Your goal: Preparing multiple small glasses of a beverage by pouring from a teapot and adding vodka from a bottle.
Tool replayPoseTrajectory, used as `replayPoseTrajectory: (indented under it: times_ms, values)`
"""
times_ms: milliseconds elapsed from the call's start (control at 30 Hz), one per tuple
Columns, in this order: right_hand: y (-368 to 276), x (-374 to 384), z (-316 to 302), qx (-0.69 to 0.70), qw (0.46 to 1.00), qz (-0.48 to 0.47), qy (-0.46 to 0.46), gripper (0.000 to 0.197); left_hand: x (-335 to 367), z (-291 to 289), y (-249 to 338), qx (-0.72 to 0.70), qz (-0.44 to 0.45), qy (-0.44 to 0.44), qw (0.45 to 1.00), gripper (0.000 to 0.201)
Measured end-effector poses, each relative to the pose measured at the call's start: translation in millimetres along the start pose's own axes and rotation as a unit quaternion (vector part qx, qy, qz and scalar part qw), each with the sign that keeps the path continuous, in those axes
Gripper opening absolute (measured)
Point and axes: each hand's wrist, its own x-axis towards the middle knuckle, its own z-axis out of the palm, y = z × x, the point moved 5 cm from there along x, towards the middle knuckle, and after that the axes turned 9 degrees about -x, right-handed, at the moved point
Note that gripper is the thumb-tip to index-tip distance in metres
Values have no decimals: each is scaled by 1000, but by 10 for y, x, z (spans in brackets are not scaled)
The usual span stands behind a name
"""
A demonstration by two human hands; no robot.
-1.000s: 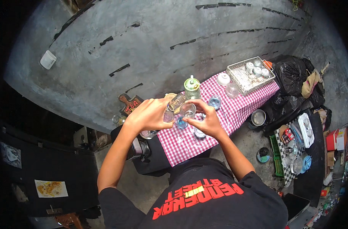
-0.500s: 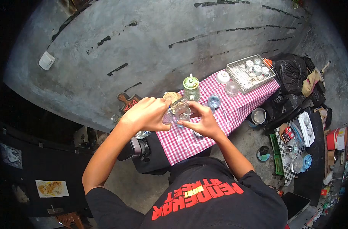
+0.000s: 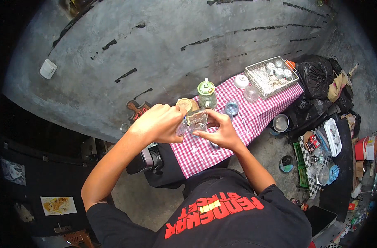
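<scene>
Over the checkered table, my right hand (image 3: 221,130) grips a clear drinking glass (image 3: 200,120) between thumb and fingers, the glass tilted. Close beside its mouth, my left hand (image 3: 159,125) is closed with the thumb below; whatever it holds is mostly hidden, though something clear and small shows at its fingertips. Behind the hands stand a green-lidded glass jar (image 3: 207,95) and a round tan object (image 3: 185,105). A bluish clear glass (image 3: 232,108) sits just beyond my right hand.
A red-and-white checkered cloth (image 3: 275,101) covers the table along the grey wall. Toward its far right are a white bowl (image 3: 241,81), a clear glass jar (image 3: 251,94) and a wire-edged tray (image 3: 260,80) with several white cups. A metal pot (image 3: 280,122) stands off the table's right side.
My left forearm has swung slightly outward to the left, and its hand has shifted a little. The glass stays in my right hand, its position nearly the same.
</scene>
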Motion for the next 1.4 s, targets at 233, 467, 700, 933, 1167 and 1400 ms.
replayPoseTrajectory:
  times_ms: [233,467,700,933,1167,1400]
  values:
    - [25,-24,-60,5,1000,8,9,57,26,-7,-21,14,-1,-21,1000,57]
    - [-57,-14,-116,24,1000,16,-4,57,10,-44,25,23,-12,-26,999,55]
    - [-53,-21,-149,16,1000,3,-8,56,34,-60,72,35,-20,-43,998,52]
    - [-33,-49,-160,20,1000,11,-14,55,22,-48,94,31,35,24,999,50]
    - [-26,-71,-178,3,1000,6,-16,56,56,-16,97,40,-24,-58,997,51]
    - [-52,-87,-169,8,1000,7,-19,57,49,-3,110,53,-28,-64,996,50]
